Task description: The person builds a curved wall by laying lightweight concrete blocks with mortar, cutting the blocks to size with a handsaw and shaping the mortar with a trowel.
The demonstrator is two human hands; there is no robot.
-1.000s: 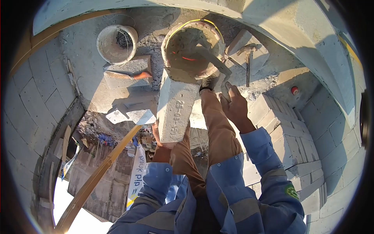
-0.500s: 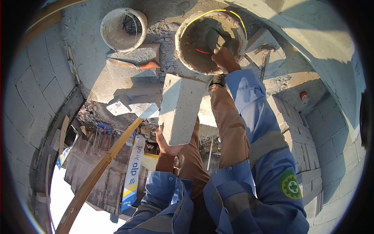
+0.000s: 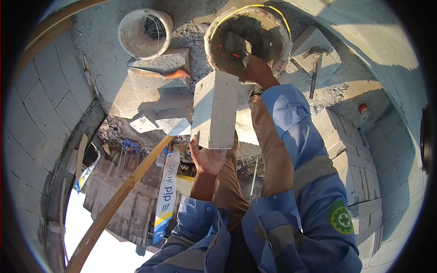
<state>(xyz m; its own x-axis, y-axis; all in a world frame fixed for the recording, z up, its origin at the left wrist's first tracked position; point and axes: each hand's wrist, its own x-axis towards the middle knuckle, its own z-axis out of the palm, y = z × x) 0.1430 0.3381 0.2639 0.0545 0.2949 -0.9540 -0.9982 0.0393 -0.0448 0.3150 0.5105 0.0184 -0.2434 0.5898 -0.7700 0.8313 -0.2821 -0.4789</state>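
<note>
A pale concrete block (image 3: pixel 215 109) rests in my left hand (image 3: pixel 208 160), which grips its near end from below with the thumb on its left side. The block stands out in front of me, over my legs. My right hand (image 3: pixel 259 72) is closed round the handle of a trowel (image 3: pixel 236 43). The trowel's blade is inside a mortar-crusted bucket (image 3: pixel 283 68) with a yellow rim line, over wet grey mortar (image 3: pixel 268 38). Part of the blade blends into the shadowed mortar. The block's far end overlaps the bucket's near edge in view.
A second bucket (image 3: pixel 125 38) holds wire. A handsaw (image 3: pixel 175 74) lies on a block, left of centre; a hammer (image 3: pixel 315 68) lies on another at right. Stacked blocks (image 3: pixel 346 150) stand to the right. A wooden pole (image 3: pixel 118 195) slants across the left, above a drop.
My left hand has pushed the block forward, nearer the bucket, and more of its near end shows. The trowel has shifted left within the bucket, with my right hand slightly nearer me.
</note>
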